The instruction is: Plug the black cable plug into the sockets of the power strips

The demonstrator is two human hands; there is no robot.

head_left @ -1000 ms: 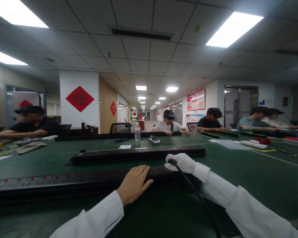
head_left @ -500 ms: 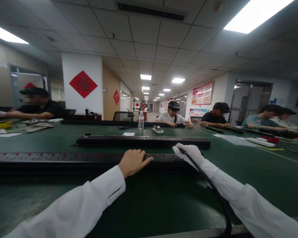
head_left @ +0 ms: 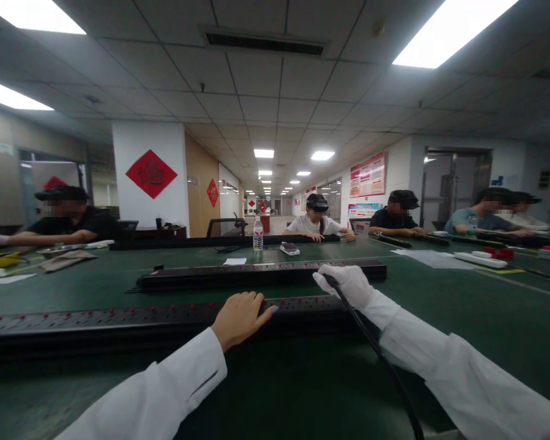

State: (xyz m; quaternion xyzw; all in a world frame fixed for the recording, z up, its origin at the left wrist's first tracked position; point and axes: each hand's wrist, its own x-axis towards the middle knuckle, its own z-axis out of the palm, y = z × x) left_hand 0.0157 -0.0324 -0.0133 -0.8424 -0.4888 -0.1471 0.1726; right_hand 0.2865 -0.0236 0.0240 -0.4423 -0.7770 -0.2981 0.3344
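A long black power strip [head_left: 119,322], dotted with a row of red spots along its top, lies across the green table in front of me. My left hand [head_left: 239,319], bare, is closed over this strip with its fingers bent over the top and its thumb pointing right. Near the strip's right end, my right hand [head_left: 348,285] in a white glove is closed around a thick black cable [head_left: 376,348]. The cable runs from that hand down toward the table's front edge. Its end inside the glove is hidden.
Behind lies a second black strip [head_left: 256,276]. Farther back are a water bottle [head_left: 257,235], a phone-like item [head_left: 289,249] and a paper [head_left: 234,261]. Several people sit around the table [head_left: 495,330]. A white sheet [head_left: 433,259] and a white case [head_left: 480,261] lie at right.
The view has tilted up slightly, so the strips and the table sit lower in the picture. Both hands keep nearly the same places, the left on the strip, the right on the cable.
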